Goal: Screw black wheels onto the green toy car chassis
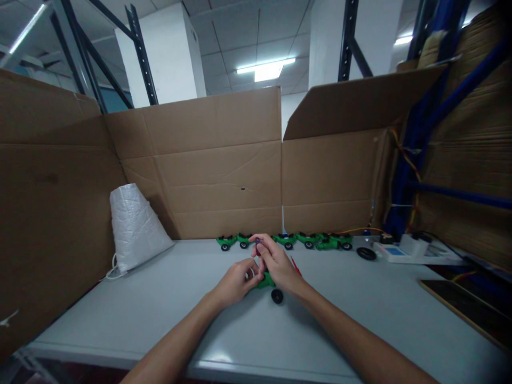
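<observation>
A small green toy car (264, 281) lies on the grey table (160, 309) in the middle, between my two hands. My left hand (237, 281) is closed on the car's left end and steadies it. My right hand (274, 262) is closed around a thin upright tool with a dark tip (258, 241), held over the car. A red strip (296, 265) pokes out to the right of that hand. A loose black wheel (277, 296) lies just in front of the car.
Several finished green toy cars (308, 240) stand in a row along the cardboard back wall (208, 170). A white woven sack (134, 224) sits at the back left. At the right lie another black wheel (366, 253), a white-and-blue box (394, 252) and a dark board (468, 306).
</observation>
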`<state>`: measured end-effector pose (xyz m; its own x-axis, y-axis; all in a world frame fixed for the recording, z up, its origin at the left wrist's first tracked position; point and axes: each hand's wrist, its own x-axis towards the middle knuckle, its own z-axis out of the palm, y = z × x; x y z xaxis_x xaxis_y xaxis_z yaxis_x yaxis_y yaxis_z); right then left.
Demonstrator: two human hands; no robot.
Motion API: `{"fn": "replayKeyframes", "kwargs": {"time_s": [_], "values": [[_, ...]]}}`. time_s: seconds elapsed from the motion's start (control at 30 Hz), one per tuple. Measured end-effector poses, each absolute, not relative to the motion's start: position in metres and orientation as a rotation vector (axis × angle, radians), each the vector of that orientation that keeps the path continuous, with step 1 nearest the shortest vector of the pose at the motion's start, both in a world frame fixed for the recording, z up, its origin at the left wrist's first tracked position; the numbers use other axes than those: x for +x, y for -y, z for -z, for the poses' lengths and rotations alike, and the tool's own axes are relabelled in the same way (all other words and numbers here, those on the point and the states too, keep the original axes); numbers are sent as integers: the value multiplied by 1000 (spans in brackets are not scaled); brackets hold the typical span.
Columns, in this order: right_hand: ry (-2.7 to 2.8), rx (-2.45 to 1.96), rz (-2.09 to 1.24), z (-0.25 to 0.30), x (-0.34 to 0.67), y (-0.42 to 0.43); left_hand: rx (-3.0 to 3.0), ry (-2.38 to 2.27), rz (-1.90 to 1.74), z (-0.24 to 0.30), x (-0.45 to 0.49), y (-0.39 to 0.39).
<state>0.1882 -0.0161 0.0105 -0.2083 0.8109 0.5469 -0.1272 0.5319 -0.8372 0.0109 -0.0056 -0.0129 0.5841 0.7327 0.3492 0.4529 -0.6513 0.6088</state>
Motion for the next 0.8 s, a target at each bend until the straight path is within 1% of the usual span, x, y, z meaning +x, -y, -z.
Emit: {"fn": "replayKeyframes", "kwargs": {"time_s": [0.33,0.8], "values": [[1634,-703,-821,-10,191,19,2395,-907,-865,14,13,10],[1485,-783,-745,-14,180,31,2442,-982,-862,14,15,7]]}}
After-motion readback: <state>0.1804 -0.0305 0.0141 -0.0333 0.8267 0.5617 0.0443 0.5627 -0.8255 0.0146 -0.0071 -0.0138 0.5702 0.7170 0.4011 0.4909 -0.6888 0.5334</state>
